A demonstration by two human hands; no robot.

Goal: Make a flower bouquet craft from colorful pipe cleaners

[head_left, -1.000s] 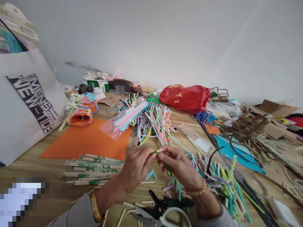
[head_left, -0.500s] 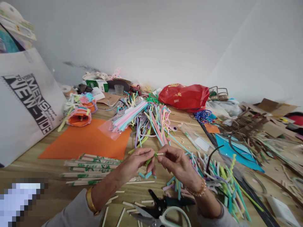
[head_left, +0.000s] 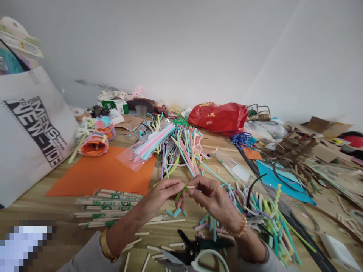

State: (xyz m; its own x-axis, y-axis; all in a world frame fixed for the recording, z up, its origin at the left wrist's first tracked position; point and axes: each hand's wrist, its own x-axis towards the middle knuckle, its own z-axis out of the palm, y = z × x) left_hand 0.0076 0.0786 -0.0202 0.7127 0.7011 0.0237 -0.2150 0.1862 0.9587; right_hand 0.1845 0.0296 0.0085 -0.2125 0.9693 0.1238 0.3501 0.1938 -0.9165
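My left hand (head_left: 161, 197) and my right hand (head_left: 211, 200) meet above the wooden table (head_left: 56, 211), their fingertips pinching a short green pipe cleaner (head_left: 185, 187). A pale wooden stick (head_left: 191, 186) pokes out of it to the right, and a green end (head_left: 178, 196) hangs below. Under my left hand lie short blue straw pieces (head_left: 176, 212). A heap of bent, multicoloured pipe cleaners (head_left: 262, 215) sits by my right wrist. Black-handled scissors (head_left: 193, 251) lie below my hands.
Ahead lie a large bundle of pastel pipe cleaners (head_left: 181, 151) and an orange paper sheet (head_left: 99, 175). Paper-wrapped chopsticks (head_left: 104, 206) lie to the left. A canvas tote bag (head_left: 31, 132), red plastic bag (head_left: 218, 119) and cardboard scraps (head_left: 300, 151) edge the table.
My hands have come slightly closer around the green pipe cleaner, and the stick now shows at its right. The view has shifted a little, so everything on the table sits slightly lower.
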